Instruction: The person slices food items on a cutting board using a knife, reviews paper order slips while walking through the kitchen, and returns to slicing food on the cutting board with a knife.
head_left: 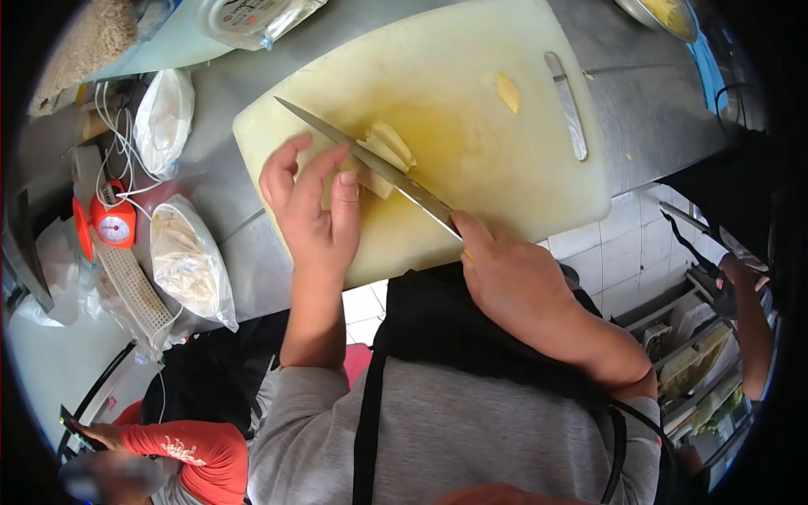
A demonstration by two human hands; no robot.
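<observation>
My right hand [515,278] grips the handle of a long kitchen knife [421,198], its blade slanting up and left across the cutting board [328,76]. Under and beside the blade lie pale yellow pieces of what looks like fruit or vegetable [392,143]; the blade partly hides them. My left hand [316,206] is at the left of the pieces, fingers bent and spread apart, fingertips close to the blade. I cannot tell whether they touch it. Yellowish liquid wets the middle of the board. A small yellow slice [507,93] lies alone near the board's handle slot.
Left of the board stand two plastic-lined containers [192,261], a red dial scale [114,225] and loose white cables. A metal bowl [665,17] and a blue cloth [705,63] are at top right. A person in a red shirt [189,446] is at lower left, another person's arm [749,324] at right.
</observation>
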